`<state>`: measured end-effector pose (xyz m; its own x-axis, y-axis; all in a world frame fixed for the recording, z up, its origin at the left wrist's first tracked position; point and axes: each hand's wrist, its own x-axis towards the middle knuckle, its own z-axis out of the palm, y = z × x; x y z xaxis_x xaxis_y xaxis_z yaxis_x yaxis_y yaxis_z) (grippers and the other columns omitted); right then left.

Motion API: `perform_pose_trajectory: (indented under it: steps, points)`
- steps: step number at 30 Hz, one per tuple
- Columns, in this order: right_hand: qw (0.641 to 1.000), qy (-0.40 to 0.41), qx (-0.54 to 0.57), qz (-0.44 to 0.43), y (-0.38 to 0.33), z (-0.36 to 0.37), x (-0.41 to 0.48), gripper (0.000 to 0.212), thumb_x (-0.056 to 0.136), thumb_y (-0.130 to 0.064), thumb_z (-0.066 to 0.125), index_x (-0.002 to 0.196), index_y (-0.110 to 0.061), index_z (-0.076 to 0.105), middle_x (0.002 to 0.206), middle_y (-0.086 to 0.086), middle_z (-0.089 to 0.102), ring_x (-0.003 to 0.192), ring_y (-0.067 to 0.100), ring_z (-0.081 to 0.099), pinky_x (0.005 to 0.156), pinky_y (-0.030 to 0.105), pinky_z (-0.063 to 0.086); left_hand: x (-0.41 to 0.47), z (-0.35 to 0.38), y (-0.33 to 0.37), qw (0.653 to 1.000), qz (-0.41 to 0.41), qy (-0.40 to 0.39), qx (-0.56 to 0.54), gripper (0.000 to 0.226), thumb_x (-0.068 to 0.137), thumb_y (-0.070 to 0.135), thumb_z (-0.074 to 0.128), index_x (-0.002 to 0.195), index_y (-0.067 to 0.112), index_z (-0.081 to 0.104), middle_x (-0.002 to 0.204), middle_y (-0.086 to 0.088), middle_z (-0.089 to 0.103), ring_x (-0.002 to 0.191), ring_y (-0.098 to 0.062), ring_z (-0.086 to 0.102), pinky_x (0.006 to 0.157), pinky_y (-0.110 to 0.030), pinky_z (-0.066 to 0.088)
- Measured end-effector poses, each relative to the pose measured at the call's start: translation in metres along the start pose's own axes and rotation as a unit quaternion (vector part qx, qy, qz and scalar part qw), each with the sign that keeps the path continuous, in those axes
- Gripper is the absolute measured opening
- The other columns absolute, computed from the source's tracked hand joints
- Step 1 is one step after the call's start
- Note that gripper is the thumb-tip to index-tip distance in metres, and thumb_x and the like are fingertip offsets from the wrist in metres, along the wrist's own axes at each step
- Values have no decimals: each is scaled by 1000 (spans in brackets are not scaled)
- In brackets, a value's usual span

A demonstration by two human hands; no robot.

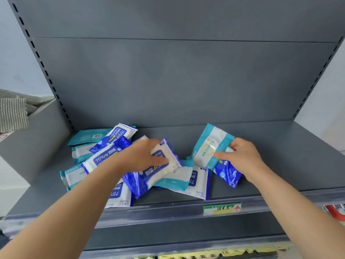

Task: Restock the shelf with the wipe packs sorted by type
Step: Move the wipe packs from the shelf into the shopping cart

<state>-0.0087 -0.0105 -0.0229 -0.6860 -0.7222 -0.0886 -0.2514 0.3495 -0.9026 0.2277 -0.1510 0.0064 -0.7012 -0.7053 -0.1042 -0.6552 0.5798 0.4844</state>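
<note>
Fingers of left hand (141, 156) grip blue pack (173, 156), half-hiding its label; right hand (244, 157) pinches teal pack (209, 144).

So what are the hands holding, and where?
Left hand grips a dark-blue-and-white plastic alcohol wipe pack across its far end; right hand pinches a teal-and-white plastic wipe pack by its right edge.

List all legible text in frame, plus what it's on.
"75%", "Alcohol Wipes": rear blue pack.
"75%": left blue pack, beside the forearm.
"Alco", cut off: gripped blue pack in left hand.
Print on held teal pack in right hand: blurred.
Green shelf tag: unreadable.
Barcode on rear teal pack: digits too small.
</note>
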Motion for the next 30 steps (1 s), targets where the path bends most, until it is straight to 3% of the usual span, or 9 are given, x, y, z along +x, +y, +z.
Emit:
perform_pose_trajectory:
  steps: [2,5,8,11,16,18,22,26,30]
  points:
    - [998,-37,39,20,4,5,-8,30,68,-9,84,88,-17,63,93,0,73,80,13,70,71,32,56,-2,15,-1,999,-37,-16,4,45,87,48,61,121,20,50,115,4,57,93,-15,54,74,-24,37]
    - [995,-68,61,29,3,9,-14,41,71,-10,83,103,-17,58,98,-1,70,86,14,69,67,29,54,-6,23,-1,998,-59,5,-30,53,89,47,60,132,20,44,107,8,52,88,-13,50,73,-24,36]
    - [991,-111,73,25,-2,10,-19,38,82,-10,72,113,-23,53,100,1,71,83,11,70,61,25,53,-8,32,3,995,-76,43,-45,46,89,45,60,123,16,48,97,7,53,84,-13,51,73,-25,37]
    - [978,-162,127,42,-6,12,-25,32,90,-14,64,118,-27,55,99,2,73,87,17,71,73,34,57,-8,45,12,990,-88,95,-53,41,90,43,60,116,13,49,102,-1,59,93,-20,55,73,-26,34]
    - [963,-213,164,30,-3,14,-32,58,71,-9,82,119,-26,54,104,3,73,93,21,71,85,43,57,-3,65,33,970,-123,130,-163,30,95,33,53,110,9,43,99,-2,56,77,-12,50,62,-24,34]
    - [970,-189,153,26,0,17,-31,63,67,-3,84,119,-25,54,103,4,73,92,20,71,85,44,57,1,66,36,963,-129,118,-205,27,96,28,51,111,7,44,91,1,55,71,-7,50,56,-21,34]
    - [974,-172,142,22,2,16,-24,63,69,1,81,120,-25,54,107,5,70,92,19,71,82,46,58,0,62,31,947,-105,24,-304,34,94,31,57,121,21,39,105,5,61,90,-10,63,79,-29,53]
    - [977,-168,135,15,5,8,-17,62,71,3,79,120,-26,54,108,5,69,93,19,71,82,47,58,6,55,31,954,-63,-35,-290,53,85,42,66,124,34,31,108,10,61,94,-8,65,77,-29,56]
    - [974,-159,163,11,7,1,-12,57,73,7,75,118,-22,56,107,7,70,93,21,71,77,43,59,20,52,35,954,-24,-53,-293,49,81,45,70,120,29,46,109,9,68,89,-8,70,79,-30,58]
